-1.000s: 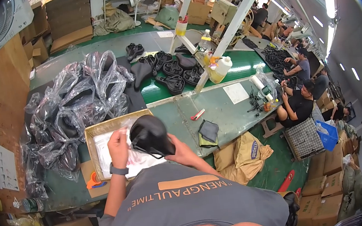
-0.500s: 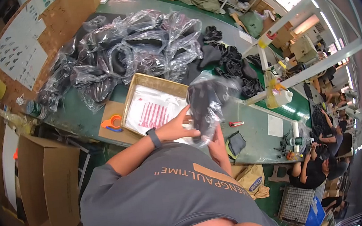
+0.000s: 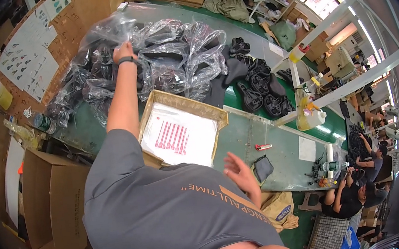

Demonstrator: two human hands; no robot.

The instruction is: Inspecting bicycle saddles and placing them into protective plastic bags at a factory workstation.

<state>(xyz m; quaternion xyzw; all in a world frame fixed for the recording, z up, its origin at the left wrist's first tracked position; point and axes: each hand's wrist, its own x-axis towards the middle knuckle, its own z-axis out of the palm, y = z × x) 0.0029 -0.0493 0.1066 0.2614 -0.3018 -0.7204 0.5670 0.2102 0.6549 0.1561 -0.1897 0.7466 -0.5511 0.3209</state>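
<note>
At the far left of the green table, my left hand [image 3: 124, 53] reaches over a heap of black bicycle saddles in clear plastic bags [image 3: 163, 64]. Its fingers look closed on a bagged saddle [image 3: 110, 27], whose plastic is blurred. Close to my body, my right hand [image 3: 240, 173] is empty with its fingers apart. Between my arms lies a shallow cardboard tray [image 3: 219, 116] holding a stack of flat white bags with red print [image 3: 171, 135]. Several bare black saddles [image 3: 256, 83] sit right of the heap, undersides showing on some.
A red box cutter [image 3: 263, 146], a dark grey pouch [image 3: 263, 168] and a paper sheet [image 3: 306, 148] lie on the table's right. A white metal frame [image 3: 347, 83] with a spray bottle [image 3: 311, 119] rises there. A large carton [image 3: 53, 205] stands at left; co-workers [image 3: 348, 196] sit at right.
The bagged saddle has left the space between my hands. My left hand has swung far left to the heap; my right hand has let go and opened near my body.
</note>
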